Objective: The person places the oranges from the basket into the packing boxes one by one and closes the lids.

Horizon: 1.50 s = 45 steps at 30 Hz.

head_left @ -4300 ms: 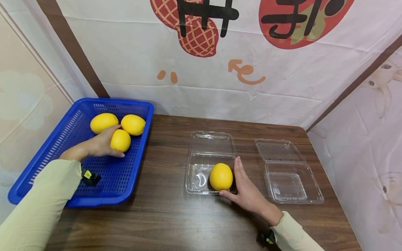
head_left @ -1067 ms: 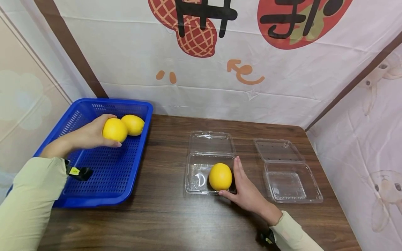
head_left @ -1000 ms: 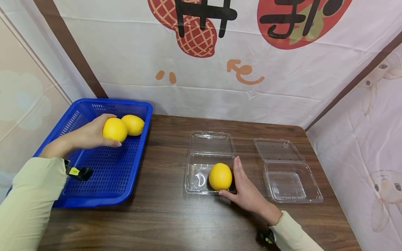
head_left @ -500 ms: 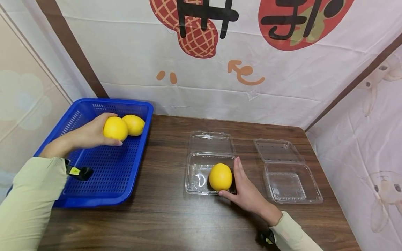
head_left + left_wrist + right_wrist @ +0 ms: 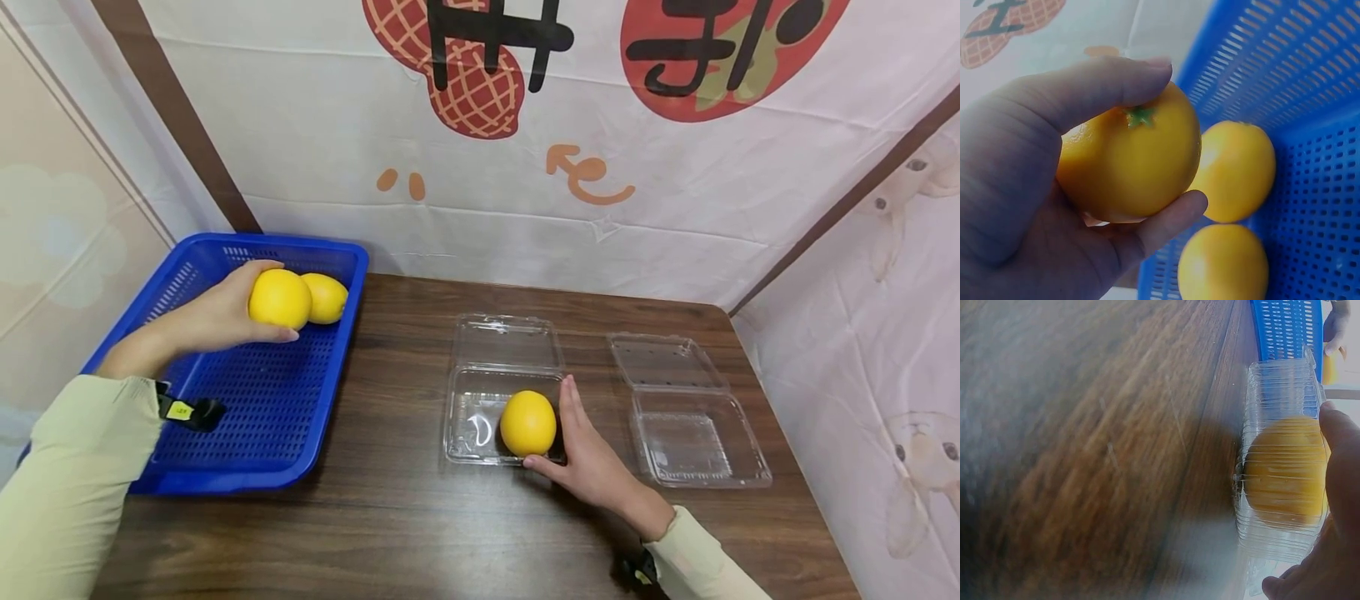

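My left hand (image 5: 225,310) grips an orange (image 5: 281,298) between thumb and fingers, held over the blue basket (image 5: 341,392). In the left wrist view that orange shows a green star-shaped stem mark. Two more oranges lie below it: one upper (image 5: 1235,169) and one lower (image 5: 1225,262). From the head view one of these is hidden. My right hand (image 5: 592,458) rests against the front right corner of an open clear plastic clamshell box (image 5: 468,392), fingers straight along its side, thumb at the front rim. Inside the box sits another orange (image 5: 528,423), at its right end.
A second clear clamshell box (image 5: 686,442) stands open to the right, with no fruit in it. All this is on a brown wood-grain table (image 5: 420,533). A printed white cloth (image 5: 480,217) hangs behind the table, with more cloth at both sides.
My left hand has drawn the orange up and back from its lower place in the basket, rising slightly in the last half second. The right hand and the boxed orange stay still.
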Each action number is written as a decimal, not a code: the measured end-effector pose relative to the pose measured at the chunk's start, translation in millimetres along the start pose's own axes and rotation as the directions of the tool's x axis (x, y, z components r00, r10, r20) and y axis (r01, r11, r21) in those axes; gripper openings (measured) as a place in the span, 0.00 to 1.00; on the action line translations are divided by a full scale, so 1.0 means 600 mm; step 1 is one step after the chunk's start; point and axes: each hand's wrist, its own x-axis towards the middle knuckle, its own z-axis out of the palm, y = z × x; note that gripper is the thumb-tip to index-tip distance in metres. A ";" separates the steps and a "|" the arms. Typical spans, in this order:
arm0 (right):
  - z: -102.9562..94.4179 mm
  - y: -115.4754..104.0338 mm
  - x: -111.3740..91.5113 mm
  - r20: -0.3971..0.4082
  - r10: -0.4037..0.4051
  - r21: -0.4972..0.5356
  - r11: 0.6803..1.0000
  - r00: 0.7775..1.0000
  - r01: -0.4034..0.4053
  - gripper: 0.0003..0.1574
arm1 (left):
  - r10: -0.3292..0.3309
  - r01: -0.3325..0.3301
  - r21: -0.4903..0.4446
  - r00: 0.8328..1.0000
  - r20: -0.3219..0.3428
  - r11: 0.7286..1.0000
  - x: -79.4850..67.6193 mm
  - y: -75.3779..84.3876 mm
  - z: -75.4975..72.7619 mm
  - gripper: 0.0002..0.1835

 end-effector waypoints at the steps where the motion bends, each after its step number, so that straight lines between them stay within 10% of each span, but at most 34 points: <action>1: 0.000 0.000 0.000 0.002 0.001 -0.002 1.000 1.000 -0.001 0.77 | 0.002 -0.002 0.001 1.000 -0.003 1.000 -0.001 0.004 -0.001 0.57; 24: 0.001 0.001 0.001 -0.008 -0.006 -0.008 1.000 1.000 0.006 0.78 | 0.007 -0.008 -0.031 0.999 -0.040 0.999 -0.017 0.145 0.011 0.56; 45: 0.002 0.001 0.001 0.006 0.008 -0.002 1.000 1.000 -0.008 0.78 | 0.096 -0.095 -0.186 0.995 0.000 0.978 -0.015 0.230 0.084 0.58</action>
